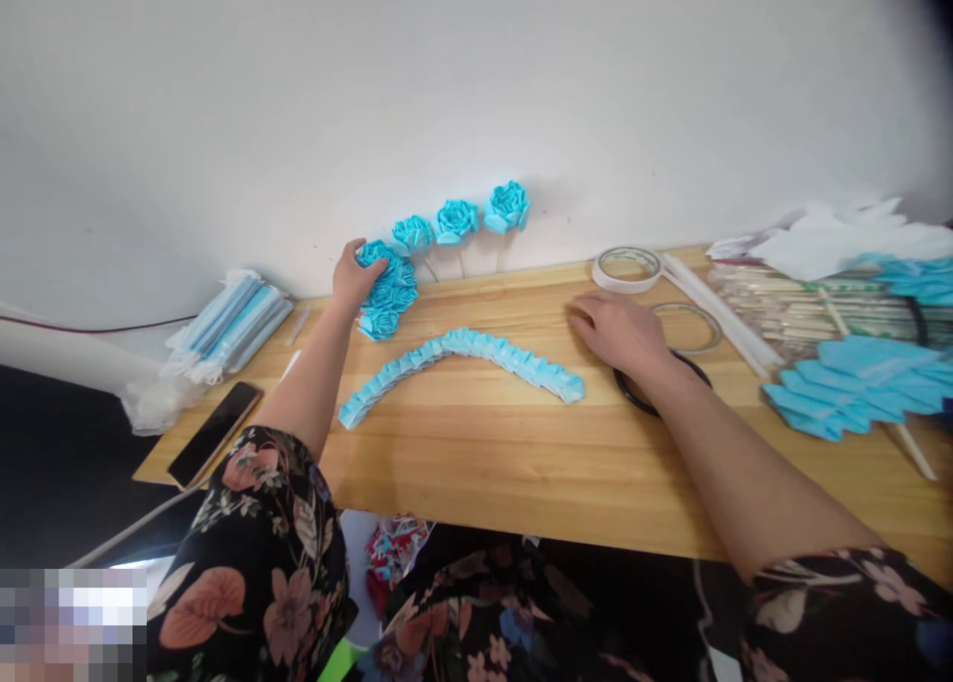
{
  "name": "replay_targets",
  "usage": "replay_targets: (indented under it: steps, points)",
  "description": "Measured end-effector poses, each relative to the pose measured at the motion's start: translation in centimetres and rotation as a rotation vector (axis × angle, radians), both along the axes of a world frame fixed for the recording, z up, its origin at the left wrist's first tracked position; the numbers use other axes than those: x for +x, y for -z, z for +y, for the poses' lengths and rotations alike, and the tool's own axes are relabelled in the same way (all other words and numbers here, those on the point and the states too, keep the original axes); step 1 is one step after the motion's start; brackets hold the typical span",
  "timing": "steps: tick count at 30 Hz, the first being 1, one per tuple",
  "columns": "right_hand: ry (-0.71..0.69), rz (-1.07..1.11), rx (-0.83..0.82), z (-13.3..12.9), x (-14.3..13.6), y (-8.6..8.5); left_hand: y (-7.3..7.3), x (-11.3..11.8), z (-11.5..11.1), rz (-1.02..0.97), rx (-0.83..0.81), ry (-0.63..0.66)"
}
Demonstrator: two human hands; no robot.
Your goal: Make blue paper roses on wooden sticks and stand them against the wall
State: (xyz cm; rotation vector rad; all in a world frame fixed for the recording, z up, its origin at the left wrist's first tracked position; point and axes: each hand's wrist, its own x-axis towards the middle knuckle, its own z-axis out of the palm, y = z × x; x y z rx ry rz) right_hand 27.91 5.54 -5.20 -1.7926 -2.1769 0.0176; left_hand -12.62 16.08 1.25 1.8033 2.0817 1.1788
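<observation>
At the back left of the table, my left hand [357, 277] has its thumb and fingers around a bunch of ruffled blue flowers [394, 290]. Three more blue flowers on thin sticks, among them a blue flower [457, 222], lean against the wall just right of it. A curved, pleated blue strip [466, 342] lies on the wood between my hands. My right hand [621, 330] hovers low over the table beyond the strip's right end, fingers loosely bent and slightly apart, nothing visible in them. Beneath its wrist lies a black ring [632, 394], partly hidden.
A roll of white tape [626, 269] and a thinner ring [689, 327] lie near my right hand. Further right are bundled wooden sticks [789, 305] and a pleated blue piece [856, 384]. At left are stacked face masks [230, 325] and a phone [214, 432].
</observation>
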Motion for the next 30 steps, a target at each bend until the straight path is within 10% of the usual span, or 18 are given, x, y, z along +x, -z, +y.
replay_targets:
  steps: [8, 13, 19, 30]
  points:
    - [-0.008, 0.012, -0.006, 0.1, 0.1, 0.1, -1.3, 2.7, -5.2, 0.232, 0.354, -0.015]
    - [-0.011, 0.011, -0.009, 0.0, 0.0, -0.1, 1.3, 6.4, -9.3, 0.497, -0.036, 0.250]
    - [-0.002, -0.004, -0.012, -0.3, -0.2, -0.5, 3.5, 7.7, -7.2, 0.750, -0.296, 0.344]
    - [0.003, -0.002, -0.032, -0.1, -0.1, -0.3, 1.9, 8.5, -6.3, 0.649, -0.214, 0.249]
